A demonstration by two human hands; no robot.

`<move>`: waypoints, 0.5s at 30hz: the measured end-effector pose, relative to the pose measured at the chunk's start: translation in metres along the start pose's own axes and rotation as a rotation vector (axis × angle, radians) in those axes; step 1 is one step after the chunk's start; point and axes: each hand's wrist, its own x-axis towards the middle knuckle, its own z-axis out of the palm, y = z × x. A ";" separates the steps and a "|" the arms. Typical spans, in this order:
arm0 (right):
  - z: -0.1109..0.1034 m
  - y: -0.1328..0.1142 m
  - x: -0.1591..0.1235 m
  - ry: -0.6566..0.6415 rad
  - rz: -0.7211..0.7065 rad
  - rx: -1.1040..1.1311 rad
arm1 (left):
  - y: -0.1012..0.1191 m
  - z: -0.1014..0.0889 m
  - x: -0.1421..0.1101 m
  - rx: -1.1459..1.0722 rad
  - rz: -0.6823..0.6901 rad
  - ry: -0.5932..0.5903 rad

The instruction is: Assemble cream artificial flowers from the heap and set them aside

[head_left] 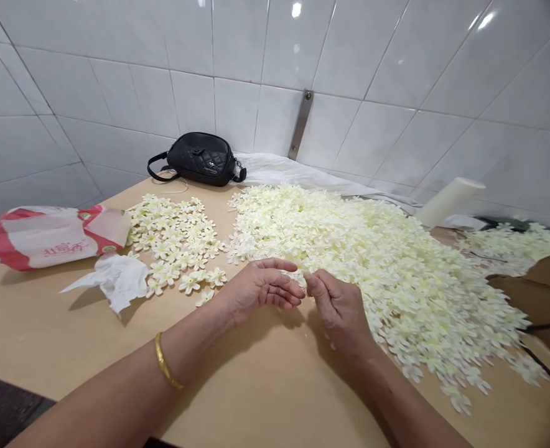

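My left hand (268, 286) is over the table in front of the large flower heap, its fingers loosely bent and apart, with nothing visible in it. Close beside it, my right hand (343, 308) is closed, the thumb pressed against the curled fingers. Whatever it may hold is hidden. Behind both hands spreads a big heap of pale yellow-white artificial flowers (331, 230). A smaller group of similar flowers (175, 239) lies to the left, with a few loose ones near my left wrist.
A red and white plastic package (55, 236) and a crumpled tissue (116, 280) lie at left. A black bag (200, 158) sits by the tiled wall. At right are a pale cylindrical roll (450, 200) and something brown (536, 292). The wooden table (237, 398) spans the foreground.
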 end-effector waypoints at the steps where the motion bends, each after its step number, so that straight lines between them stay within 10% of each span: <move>1: 0.000 0.000 0.000 -0.008 0.049 0.048 | 0.000 0.000 0.000 0.007 -0.001 0.004; 15: 0.004 -0.001 -0.001 -0.035 0.121 0.138 | -0.003 -0.003 0.003 0.067 -0.021 0.032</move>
